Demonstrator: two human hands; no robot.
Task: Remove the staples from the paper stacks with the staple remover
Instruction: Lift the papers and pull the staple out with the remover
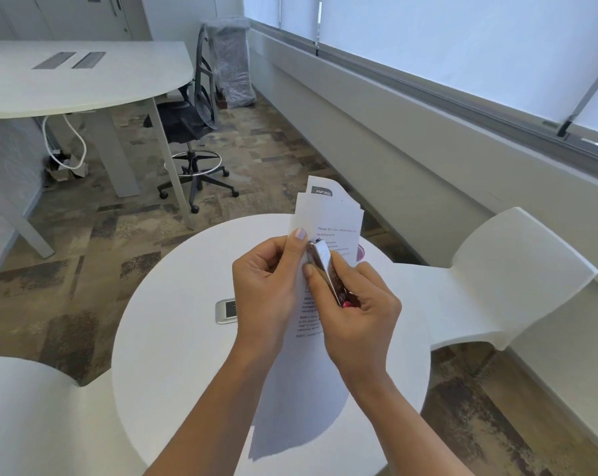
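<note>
Left hand is pinching the paper stack; right hand is gripping the staple remover, holding its tip against the sheets. Next likely needs careful prying.

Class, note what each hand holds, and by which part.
The left hand pinches the paper stack at its left edge; the right hand grips the staple remover by its rear half, tip at the paper.

Round white table; silver socket plate set in top.
</note>
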